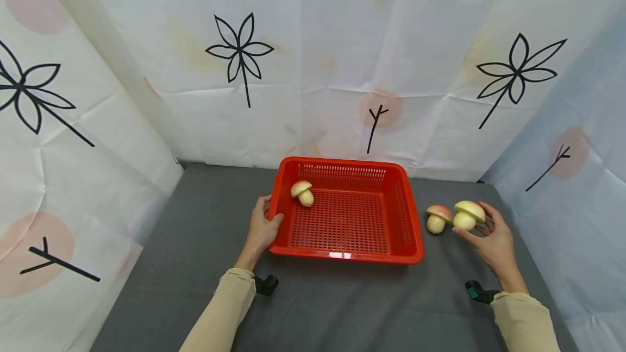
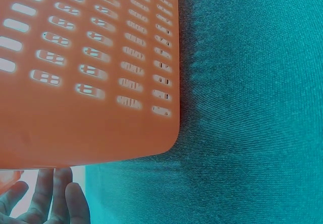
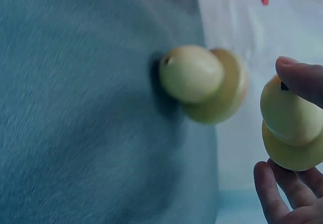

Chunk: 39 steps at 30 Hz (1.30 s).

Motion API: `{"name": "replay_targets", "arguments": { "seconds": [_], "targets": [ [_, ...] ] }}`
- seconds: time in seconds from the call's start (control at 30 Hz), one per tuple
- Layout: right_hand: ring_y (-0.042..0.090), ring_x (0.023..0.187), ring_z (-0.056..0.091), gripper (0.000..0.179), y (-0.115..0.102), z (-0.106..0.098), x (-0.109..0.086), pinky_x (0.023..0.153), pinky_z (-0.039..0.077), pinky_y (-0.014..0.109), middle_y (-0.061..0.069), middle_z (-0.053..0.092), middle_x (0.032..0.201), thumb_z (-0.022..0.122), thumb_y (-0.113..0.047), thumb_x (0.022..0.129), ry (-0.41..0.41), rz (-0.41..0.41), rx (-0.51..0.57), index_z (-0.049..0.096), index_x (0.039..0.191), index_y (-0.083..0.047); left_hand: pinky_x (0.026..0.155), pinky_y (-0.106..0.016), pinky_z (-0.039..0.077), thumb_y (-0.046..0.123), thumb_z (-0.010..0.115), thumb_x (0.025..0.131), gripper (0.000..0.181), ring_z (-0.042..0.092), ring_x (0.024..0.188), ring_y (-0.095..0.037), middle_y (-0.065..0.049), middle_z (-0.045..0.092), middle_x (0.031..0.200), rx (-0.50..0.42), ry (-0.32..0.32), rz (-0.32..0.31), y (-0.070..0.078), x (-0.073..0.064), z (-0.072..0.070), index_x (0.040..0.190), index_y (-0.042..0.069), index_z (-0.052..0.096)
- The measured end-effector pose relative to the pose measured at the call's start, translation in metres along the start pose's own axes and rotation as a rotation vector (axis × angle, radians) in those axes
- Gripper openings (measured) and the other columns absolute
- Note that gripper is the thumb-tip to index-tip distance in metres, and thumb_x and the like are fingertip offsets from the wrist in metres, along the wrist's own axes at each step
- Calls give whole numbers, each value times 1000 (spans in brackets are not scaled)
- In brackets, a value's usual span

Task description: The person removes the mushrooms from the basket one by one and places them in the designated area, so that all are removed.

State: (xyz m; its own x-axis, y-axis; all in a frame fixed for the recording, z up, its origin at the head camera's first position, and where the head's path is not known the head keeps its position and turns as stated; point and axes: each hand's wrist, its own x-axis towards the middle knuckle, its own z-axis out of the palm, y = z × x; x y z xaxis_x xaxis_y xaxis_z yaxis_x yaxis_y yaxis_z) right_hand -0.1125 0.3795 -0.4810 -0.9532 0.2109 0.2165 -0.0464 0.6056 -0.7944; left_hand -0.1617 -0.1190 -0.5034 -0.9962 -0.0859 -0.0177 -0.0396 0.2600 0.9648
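A red plastic basket (image 1: 313, 255) with slotted walls stands on the grey tabletop. My left hand (image 1: 262, 228) grips its left rim, thumb on top; the left wrist view shows those fingers (image 2: 59, 196) beside the basket wall (image 2: 101, 138). Inside the basket, near its back left corner, lies a toy mushroom (image 1: 305, 198) with a pinkish-yellow cap. To the right of the basket, my right hand (image 1: 496, 240) holds a second mushroom (image 1: 468, 215) between thumb and fingers, raised off the table in the right wrist view. A third mushroom (image 1: 437, 221) sits on the table just left of it.
Grey cloth covers the table (image 1: 205, 265). White patterned curtains hang behind it (image 1: 318, 69) and along the left (image 1: 98, 189) and right (image 1: 592, 221) sides. Each wrist wears a small black device, like the one on the left wrist (image 1: 267, 285).
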Motion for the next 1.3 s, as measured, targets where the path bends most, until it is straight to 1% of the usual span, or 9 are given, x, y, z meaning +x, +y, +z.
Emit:
{"name": "replay_targets", "arguments": {
  "seconds": [0.23, 0.47, 0.53, 0.6, 0.7, 0.73, 1.07, 1.23, 1.3],
  "targets": [
    [-21, 98, 34, 90, 16, -2, 1, 74, 41, 2, 34, 38, 147, 82, -8, 85, -18, 82, -57, 27, 156, 5, 80, -52, 59, -4, 59, 94, 54, 66, 101, -42, -29, 59, 120, -13, -2, 4, -1, 0, 0, 145, 0, 43],
    [-21, 81, 42, 93, 35, -3, 6, 64, 42, 5, 41, 33, 147, 82, -15, 87, -82, 171, -101, 23, 156, 8, 80, -54, 59, -5, 58, 93, 53, 66, 100, -43, -30, 59, 120, -11, 0, -6, -1, 0, 1, 144, 0, 43],
    [-9, 84, 54, 94, 40, -2, 8, 63, 42, 5, 42, 36, 146, 82, -14, 86, -86, 189, -118, 24, 155, 8, 79, -54, 59, -6, 58, 93, 53, 66, 100, -43, -30, 59, 119, -9, 1, -2, -2, 0, 0, 144, -1, 43],
    [12, 93, 64, 94, 43, 0, 9, 64, 41, 5, 42, 37, 145, 83, -14, 85, -90, 207, -135, 24, 155, 9, 79, -53, 59, -6, 58, 93, 53, 66, 100, -43, -30, 60, 118, -6, 2, 0, -2, 1, 0, 143, -1, 43],
    [46, 112, 58, 94, 47, 3, 11, 64, 38, 4, 42, 37, 145, 83, -13, 85, -98, 230, -135, 23, 155, 10, 78, -52, 59, -5, 58, 93, 52, 66, 99, -42, -29, 60, 117, -1, 3, 4, -2, 1, 0, 143, -1, 43],
    [50, 115, 56, 94, 48, 3, 11, 64, 37, 4, 42, 36, 146, 82, -12, 85, -102, 236, -138, 23, 155, 10, 78, -51, 59, -5, 58, 93, 52, 66, 99, -42, -28, 60, 117, 0, 3, 4, -2, 0, 0, 143, -1, 43],
    [57, 116, 54, 95, 55, 8, 14, 62, 39, 7, 45, 38, 142, 82, -12, 86, -115, 229, -176, 21, 155, 10, 79, -53, 59, -5, 58, 93, 53, 66, 101, -45, -29, 60, 117, -13, -4, 9, 1, -1, 0, 144, -2, 42],
    [56, 115, 56, 96, 56, 9, 17, 67, 49, 19, 46, 39, 140, 83, -12, 85, -119, 221, -197, 21, 155, 11, 81, -54, 58, -7, 57, 94, 53, 65, 102, -47, -31, 59, 118, -13, -5, -2, 8, -3, -1, 144, -3, 42],
    [57, 115, 55, 96, 55, 10, 17, 72, 54, 29, 46, 39, 140, 83, -12, 85, -120, 216, -195, 21, 155, 11, 82, -56, 57, -7, 57, 94, 54, 65, 102, -48, -32, 59, 119, -19, -6, -3, 8, -2, 0, 145, -4, 41]
  ]
}}
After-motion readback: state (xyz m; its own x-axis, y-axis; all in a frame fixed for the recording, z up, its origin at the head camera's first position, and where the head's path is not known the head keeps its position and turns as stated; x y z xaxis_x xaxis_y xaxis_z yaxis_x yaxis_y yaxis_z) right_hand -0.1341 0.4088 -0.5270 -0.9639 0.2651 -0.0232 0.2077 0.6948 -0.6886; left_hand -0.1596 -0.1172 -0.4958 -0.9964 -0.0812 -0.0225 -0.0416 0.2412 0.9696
